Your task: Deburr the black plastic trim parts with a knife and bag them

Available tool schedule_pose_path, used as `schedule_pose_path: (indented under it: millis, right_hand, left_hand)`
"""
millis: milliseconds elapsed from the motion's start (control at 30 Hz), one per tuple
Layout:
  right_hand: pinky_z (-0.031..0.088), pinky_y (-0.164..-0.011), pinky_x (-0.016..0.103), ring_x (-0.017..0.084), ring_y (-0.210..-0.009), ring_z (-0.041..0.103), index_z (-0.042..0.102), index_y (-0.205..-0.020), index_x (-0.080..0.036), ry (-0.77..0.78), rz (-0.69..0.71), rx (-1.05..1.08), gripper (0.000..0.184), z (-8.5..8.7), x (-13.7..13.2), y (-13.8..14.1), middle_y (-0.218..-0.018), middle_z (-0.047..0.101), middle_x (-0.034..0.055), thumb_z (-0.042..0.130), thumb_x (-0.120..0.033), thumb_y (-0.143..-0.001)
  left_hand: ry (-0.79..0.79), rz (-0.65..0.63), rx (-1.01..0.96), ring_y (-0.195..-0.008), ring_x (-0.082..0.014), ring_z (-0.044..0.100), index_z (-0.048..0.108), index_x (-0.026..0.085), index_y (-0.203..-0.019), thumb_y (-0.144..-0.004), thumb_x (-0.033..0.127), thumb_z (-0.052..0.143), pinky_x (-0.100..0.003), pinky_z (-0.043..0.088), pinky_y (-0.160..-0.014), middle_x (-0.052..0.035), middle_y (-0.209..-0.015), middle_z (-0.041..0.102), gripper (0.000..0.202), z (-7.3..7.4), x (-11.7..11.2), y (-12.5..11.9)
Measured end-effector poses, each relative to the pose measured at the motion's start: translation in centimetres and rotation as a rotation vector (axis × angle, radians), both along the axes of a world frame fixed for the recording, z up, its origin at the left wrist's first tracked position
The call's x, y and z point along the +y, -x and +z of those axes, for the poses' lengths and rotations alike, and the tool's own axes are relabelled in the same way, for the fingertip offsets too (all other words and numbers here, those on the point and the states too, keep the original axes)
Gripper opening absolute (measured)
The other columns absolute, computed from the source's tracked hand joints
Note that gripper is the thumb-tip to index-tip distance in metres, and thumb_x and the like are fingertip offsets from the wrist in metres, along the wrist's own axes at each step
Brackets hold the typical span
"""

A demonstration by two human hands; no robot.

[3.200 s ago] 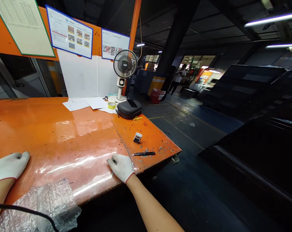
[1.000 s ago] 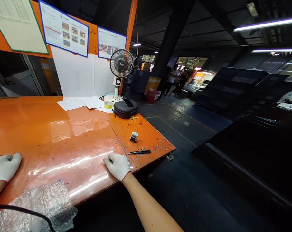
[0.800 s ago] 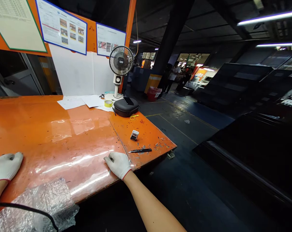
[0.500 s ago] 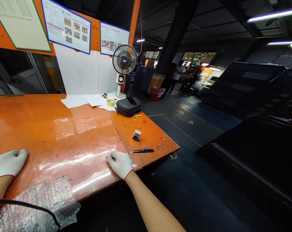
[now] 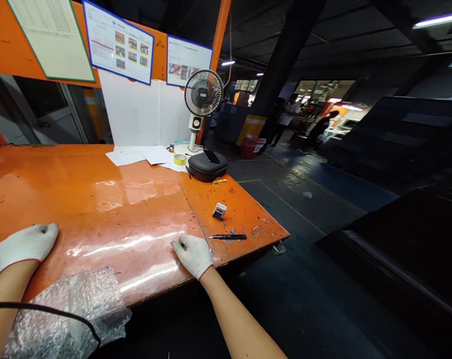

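Both my hands wear white gloves and rest on the glossy orange table (image 5: 98,199). My left hand (image 5: 26,246) lies flat near the front left, fingers together, holding nothing. My right hand (image 5: 193,255) lies palm down near the front edge, fingers loosely curled on the surface, nothing visible in it. A black pen (image 5: 227,237) lies just right of my right hand, among small scraps. A small white box (image 5: 219,211) sits a little farther back. A sheet of bubble wrap (image 5: 67,309) hangs over the front edge by my left forearm.
At the back stand a desk fan (image 5: 202,99), a black case (image 5: 208,168) with a phone on top, a yellow tape roll (image 5: 180,159) and loose papers (image 5: 139,155). A black cable (image 5: 42,311) crosses the bubble wrap. People stand far off on the dark floor.
My hands stay in place on the table. The view has swung slightly left, shifting everything to the right in the picture.
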State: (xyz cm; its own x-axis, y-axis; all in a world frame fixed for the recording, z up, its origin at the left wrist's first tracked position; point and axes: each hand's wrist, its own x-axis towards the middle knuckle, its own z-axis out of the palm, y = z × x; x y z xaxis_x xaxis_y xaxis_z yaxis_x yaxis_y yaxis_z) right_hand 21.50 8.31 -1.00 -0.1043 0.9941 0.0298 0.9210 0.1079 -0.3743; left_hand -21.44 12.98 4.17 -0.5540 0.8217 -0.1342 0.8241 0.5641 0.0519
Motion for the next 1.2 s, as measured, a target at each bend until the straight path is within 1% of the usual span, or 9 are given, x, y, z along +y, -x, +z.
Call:
schedule_pose_path:
  millis: [67,167,200,233,333,433,667,900,1200]
  right_hand:
    - [0.025,-0.064,0.030,0.016,-0.078,0.067,0.069,-0.078,-0.021,-0.017,0.011,0.015,0.036,-0.5,0.0,-0.2,-0.082,0.076,0.0016,0.064,-0.044,-0.106]
    - [0.026,-0.064,0.030,0.017,-0.075,0.065,0.064,-0.075,-0.021,-0.048,0.023,0.037,0.038,-1.4,0.1,-0.5,-0.078,0.074,0.0016,0.060,-0.042,-0.107]
    - [0.026,-0.064,0.029,0.017,-0.074,0.064,0.062,-0.074,-0.021,-0.055,0.028,0.048,0.040,-1.6,0.1,-0.7,-0.076,0.072,0.0017,0.058,-0.043,-0.107]
    - [0.026,-0.064,0.029,0.017,-0.072,0.063,0.060,-0.072,-0.021,-0.060,0.036,0.061,0.042,-1.9,0.2,-0.8,-0.074,0.071,0.0020,0.056,-0.044,-0.107]
    - [0.028,-0.064,0.030,0.019,-0.070,0.061,0.053,-0.069,-0.022,-0.050,0.074,0.095,0.046,-2.1,0.2,-1.2,-0.071,0.067,0.0028,0.050,-0.051,-0.106]
    - [0.030,-0.064,0.030,0.022,-0.071,0.061,0.052,-0.070,-0.024,-0.003,0.089,0.078,0.048,-1.8,0.2,-1.6,-0.072,0.066,0.0046,0.044,-0.059,-0.102]
    - [0.039,-0.067,0.033,0.030,-0.079,0.065,0.065,-0.083,-0.028,0.195,0.050,-0.008,0.053,-0.7,0.9,-1.6,-0.091,0.074,0.0094,0.037,-0.073,-0.090]
    - [0.041,-0.067,0.035,0.032,-0.080,0.064,0.065,-0.079,-0.029,0.234,0.030,-0.009,0.056,0.5,0.4,-1.3,-0.084,0.071,0.0084,0.036,-0.076,-0.086]
    - [0.038,-0.065,0.032,0.029,-0.078,0.062,0.064,-0.075,-0.029,0.200,0.020,0.011,0.052,0.7,0.0,-1.1,-0.077,0.069,0.0069,0.037,-0.071,-0.089]
  left_hand:
    - [0.052,-0.012,0.005,-0.122,-0.0381,0.064,0.069,0.009,-0.132,-0.092,0.070,0.040,-0.034,0.047,-0.084,-0.0162,-0.141,0.069,0.079,0.5,-0.6,-0.3]
    - [0.000,-0.097,-0.006,-0.119,-0.0349,0.067,0.070,0.010,-0.131,-0.094,0.059,0.045,-0.031,0.046,-0.082,-0.0129,-0.134,0.073,0.066,0.7,-1.4,-1.1]
    - [-0.036,-0.066,0.002,-0.117,-0.0333,0.068,0.072,0.012,-0.128,-0.096,0.052,0.044,-0.030,0.047,-0.082,-0.0120,-0.131,0.075,0.059,0.6,-1.4,-1.3]
    - [-0.050,0.019,0.033,-0.115,-0.0341,0.070,0.076,0.013,-0.120,-0.098,0.045,0.039,-0.032,0.048,-0.082,-0.0147,-0.128,0.076,0.054,0.3,-1.3,-1.5]
    - [-0.094,0.065,0.052,-0.114,-0.0368,0.072,0.081,0.015,-0.112,-0.099,0.041,0.035,-0.035,0.051,-0.081,-0.0194,-0.124,0.077,0.054,-1.0,-0.5,-1.5]
    - [-0.130,0.066,0.066,-0.116,-0.0344,0.072,0.082,0.020,-0.112,-0.101,0.042,0.037,-0.034,0.052,-0.084,-0.0163,-0.124,0.077,0.051,-2.2,-0.1,-1.2]
    - [-0.175,0.066,0.082,-0.111,-0.0281,0.073,0.084,0.023,-0.110,-0.103,0.043,0.041,-0.032,0.053,-0.088,-0.0132,-0.118,0.079,0.048,-3.9,0.1,-0.4]
    - [-0.198,0.048,0.053,-0.107,-0.0293,0.074,0.084,0.022,-0.105,-0.103,0.042,0.041,-0.034,0.053,-0.087,-0.0133,-0.113,0.080,0.047,-4.0,-0.1,-0.2]
    - [-0.211,0.039,0.056,-0.103,-0.0300,0.075,0.083,0.021,-0.099,-0.102,0.041,0.040,-0.034,0.052,-0.081,-0.0137,-0.108,0.080,0.047,-4.1,0.0,-0.1]
